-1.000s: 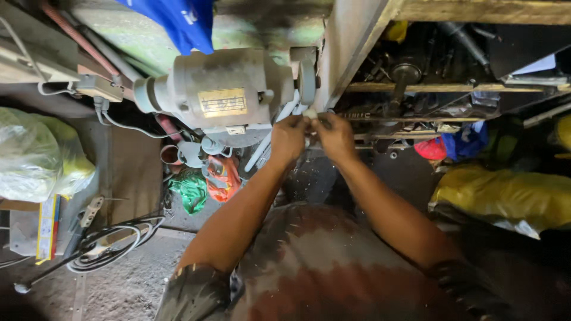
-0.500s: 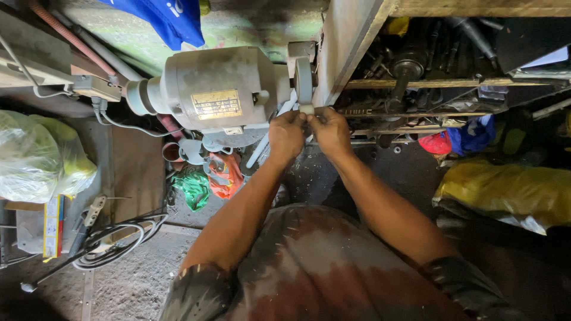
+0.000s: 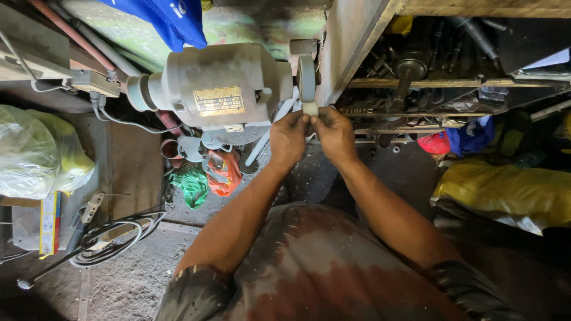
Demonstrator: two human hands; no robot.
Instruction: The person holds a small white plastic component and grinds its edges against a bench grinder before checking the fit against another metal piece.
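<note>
Head view, looking straight down: a small pale piece point(image 3: 310, 109) is pinched between the fingertips of both hands right at the lower edge of the grinding wheel point(image 3: 306, 77), touching or almost touching it; its exact shape is too small to tell. Left hand point(image 3: 288, 138) has its grip narrow, thumb and forefinger closed on the near side of the piece, and right hand point(image 3: 335, 134) is closed the same way on the other side, knuckles nearly meeting. Judging from this, the step in hand is pressing the piece against the wheel to grind it, and whatever comes after calls for a steady, even hold with the fingertips kept off the wheel face. The wheel sits on the right end of a grey bench grinder point(image 3: 217, 89) with a yellowish plate on its body, mounted beside a wooden post point(image 3: 351, 41). Behind the post, open shelves point(image 3: 440, 83) hold a jumble of dark metal tools and parts, with a red and blue cloth point(image 3: 449, 141) below them. On the floor, a yellow sack point(image 3: 505, 193) lies to the right and looks full, a clear bag point(image 3: 38, 151) with yellow-green contents lies to the left, and green and orange rags point(image 3: 205, 178) are bunched under the grinder near a coiled cable point(image 3: 113, 238).
</note>
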